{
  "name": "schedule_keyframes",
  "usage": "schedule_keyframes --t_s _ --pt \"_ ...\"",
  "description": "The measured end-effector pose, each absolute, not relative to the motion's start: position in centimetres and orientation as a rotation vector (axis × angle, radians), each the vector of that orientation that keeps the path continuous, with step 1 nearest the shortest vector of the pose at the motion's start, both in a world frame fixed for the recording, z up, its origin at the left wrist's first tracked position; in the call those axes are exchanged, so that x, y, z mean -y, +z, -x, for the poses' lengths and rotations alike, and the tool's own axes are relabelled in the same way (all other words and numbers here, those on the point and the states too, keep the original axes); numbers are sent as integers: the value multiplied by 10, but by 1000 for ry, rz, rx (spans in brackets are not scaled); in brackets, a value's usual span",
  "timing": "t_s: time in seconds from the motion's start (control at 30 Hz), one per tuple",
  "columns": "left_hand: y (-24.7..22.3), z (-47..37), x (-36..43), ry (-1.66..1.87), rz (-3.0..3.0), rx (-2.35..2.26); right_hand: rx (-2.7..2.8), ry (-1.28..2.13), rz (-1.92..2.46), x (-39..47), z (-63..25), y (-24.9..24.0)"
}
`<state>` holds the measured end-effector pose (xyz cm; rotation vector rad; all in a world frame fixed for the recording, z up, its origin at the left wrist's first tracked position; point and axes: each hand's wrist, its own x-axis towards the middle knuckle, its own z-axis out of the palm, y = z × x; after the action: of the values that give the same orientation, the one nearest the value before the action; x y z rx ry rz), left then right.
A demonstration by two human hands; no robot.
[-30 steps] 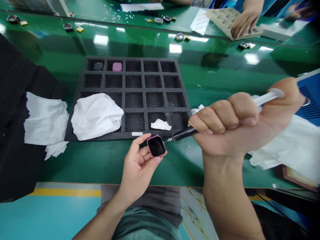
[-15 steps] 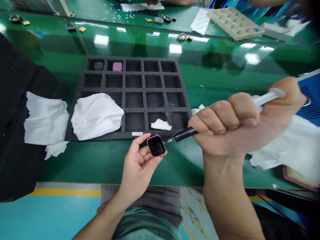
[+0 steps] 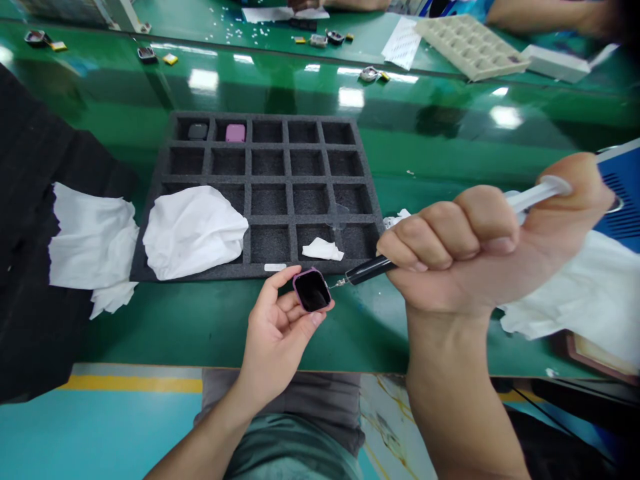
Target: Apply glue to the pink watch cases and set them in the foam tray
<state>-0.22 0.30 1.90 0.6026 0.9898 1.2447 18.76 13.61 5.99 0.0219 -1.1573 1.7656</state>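
Observation:
My left hand (image 3: 277, 327) pinches a small purple watch case with a black screen (image 3: 312, 291) by its edges, screen facing up. In my right hand (image 3: 465, 247) is a syringe with a dark barrel (image 3: 371, 269), fingers wrapped round it and the thumb on the end of its white plunger (image 3: 543, 191). Its thin needle tip points left at the right side of the watch case; whether it touches cannot be made out. Just beyond the left hand lies a black foam tray (image 3: 270, 269) with many compartments.
A purple case (image 3: 235, 133) and a dark case (image 3: 198, 131) sit in the tray's far row. White cloths (image 3: 195, 233) and a folded tissue (image 3: 323, 249) lie on it. Beyond runs a shiny green belt (image 3: 280, 80) carrying small parts (image 3: 370, 74). A co-worker's arm (image 3: 545, 17) is at the top right.
Small parts on the green belt have shifted slightly right. The co-worker's arm at the top right has come further into view. My hands, the watch case and the syringe are almost unmoved.

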Motion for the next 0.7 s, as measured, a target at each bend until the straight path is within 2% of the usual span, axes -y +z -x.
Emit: schedule_keyframes --t_s 0.7 --pt "19 2 -4 1243 -605 -1004 1071 1843 38 -134 -191 59"
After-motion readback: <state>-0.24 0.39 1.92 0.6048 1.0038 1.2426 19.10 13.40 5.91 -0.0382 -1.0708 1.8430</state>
